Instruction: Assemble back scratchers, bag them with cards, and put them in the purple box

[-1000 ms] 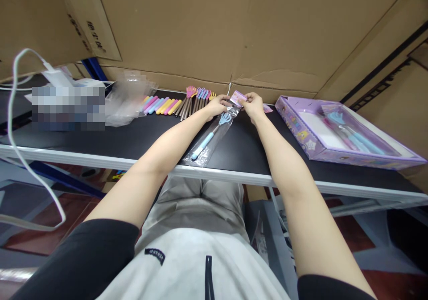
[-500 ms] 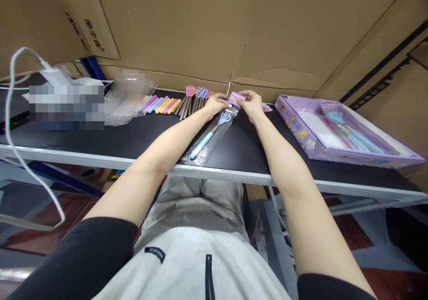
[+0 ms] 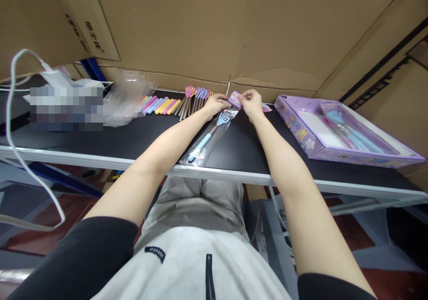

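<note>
A blue hand-shaped back scratcher point(image 3: 209, 132) lies in a clear plastic sleeve point(image 3: 197, 154) on the black table point(image 3: 133, 137), its handle toward me. My left hand point(image 3: 216, 103) and my right hand point(image 3: 251, 103) meet at the sleeve's far end. Both pinch a small pink printed card point(image 3: 235, 98) at the sleeve's opening, fingers closed on it.
A row of several coloured back scratchers point(image 3: 177, 103) lies at the back, beside a heap of clear sleeves point(image 3: 125, 98). A purple display box point(image 3: 337, 133) with packed scratchers sits at the right. Cardboard point(image 3: 234, 28) walls the back. A white cable point(image 3: 20, 126) hangs left.
Both hands have shifted slightly with the pink card, which now sits lower against the sleeve's opening. The sleeve has slid a little to the left.
</note>
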### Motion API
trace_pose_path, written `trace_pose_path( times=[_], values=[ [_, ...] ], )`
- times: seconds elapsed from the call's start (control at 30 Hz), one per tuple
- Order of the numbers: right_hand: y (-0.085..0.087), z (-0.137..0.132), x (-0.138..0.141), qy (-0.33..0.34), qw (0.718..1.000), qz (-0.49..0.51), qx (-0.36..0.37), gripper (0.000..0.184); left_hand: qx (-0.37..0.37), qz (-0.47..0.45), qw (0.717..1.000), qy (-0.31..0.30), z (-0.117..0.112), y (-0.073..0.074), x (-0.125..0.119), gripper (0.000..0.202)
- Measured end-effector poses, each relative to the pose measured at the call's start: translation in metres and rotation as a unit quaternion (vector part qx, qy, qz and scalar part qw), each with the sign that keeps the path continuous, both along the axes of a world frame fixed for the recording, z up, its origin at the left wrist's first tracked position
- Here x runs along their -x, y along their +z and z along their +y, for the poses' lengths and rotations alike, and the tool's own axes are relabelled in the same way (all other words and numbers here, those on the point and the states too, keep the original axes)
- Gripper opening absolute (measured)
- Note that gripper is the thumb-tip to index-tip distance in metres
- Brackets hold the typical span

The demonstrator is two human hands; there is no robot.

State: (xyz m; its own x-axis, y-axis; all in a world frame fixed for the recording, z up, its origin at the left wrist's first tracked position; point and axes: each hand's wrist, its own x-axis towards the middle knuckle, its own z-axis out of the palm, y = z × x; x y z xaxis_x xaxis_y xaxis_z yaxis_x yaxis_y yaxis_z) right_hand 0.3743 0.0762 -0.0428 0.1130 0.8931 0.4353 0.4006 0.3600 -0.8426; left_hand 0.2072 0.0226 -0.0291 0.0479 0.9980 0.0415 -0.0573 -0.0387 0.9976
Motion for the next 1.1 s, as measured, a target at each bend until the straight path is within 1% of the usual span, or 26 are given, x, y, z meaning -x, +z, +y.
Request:
trace_pose_path(
  times=[0.1, 0.2, 0.27, 0.43, 0.57, 0.7, 0.8, 0.9, 1.0, 1.1],
  values=[
    [-0.005, 0.008, -0.003, 0.016, 1.0, 0.001, -0.011, 0.051, -0.002, -0.003, 1.0, -0.001, -0.001, 0.001, -0.001, 0.03],
    [-0.007, 0.011, -0.004, 0.012, 1.0, -0.003, -0.013, 0.055, -0.006, -0.007, 1.0, -0.003, -0.001, 0.001, -0.001, 0.035],
    [-0.008, 0.011, -0.004, 0.008, 1.0, -0.01, -0.016, 0.056, -0.007, -0.011, 1.0, -0.003, -0.001, 0.002, -0.001, 0.036],
    [-0.006, 0.007, -0.002, 0.01, 0.999, -0.008, -0.04, 0.058, -0.009, -0.011, 1.0, 0.016, 0.0, 0.004, 0.0, 0.03],
    [-0.007, 0.006, 0.0, 0.012, 1.0, 0.0, -0.027, 0.059, -0.007, -0.012, 1.0, 0.023, 0.003, 0.003, 0.002, 0.031],
    [-0.006, 0.005, 0.001, 0.029, 1.0, 0.008, 0.0, 0.059, -0.002, -0.034, 0.999, 0.023, 0.007, 0.001, 0.002, 0.035],
    [-0.004, 0.002, 0.003, 0.042, 0.998, 0.041, 0.012, 0.06, 0.005, -0.06, 0.998, 0.019, 0.007, 0.001, 0.001, 0.031],
    [-0.003, -0.001, 0.004, 0.055, 0.996, 0.068, 0.026, 0.059, 0.015, -0.079, 0.996, 0.03, 0.005, 0.002, 0.0, 0.031],
    [-0.003, -0.003, 0.004, 0.063, 0.995, 0.072, 0.035, 0.056, 0.022, -0.09, 0.995, 0.036, 0.004, 0.004, -0.002, 0.027],
    [-0.003, -0.001, 0.002, 0.069, 0.994, 0.069, 0.038, 0.053, 0.021, -0.096, 0.994, 0.037, 0.007, 0.001, -0.001, 0.025]
  ],
)
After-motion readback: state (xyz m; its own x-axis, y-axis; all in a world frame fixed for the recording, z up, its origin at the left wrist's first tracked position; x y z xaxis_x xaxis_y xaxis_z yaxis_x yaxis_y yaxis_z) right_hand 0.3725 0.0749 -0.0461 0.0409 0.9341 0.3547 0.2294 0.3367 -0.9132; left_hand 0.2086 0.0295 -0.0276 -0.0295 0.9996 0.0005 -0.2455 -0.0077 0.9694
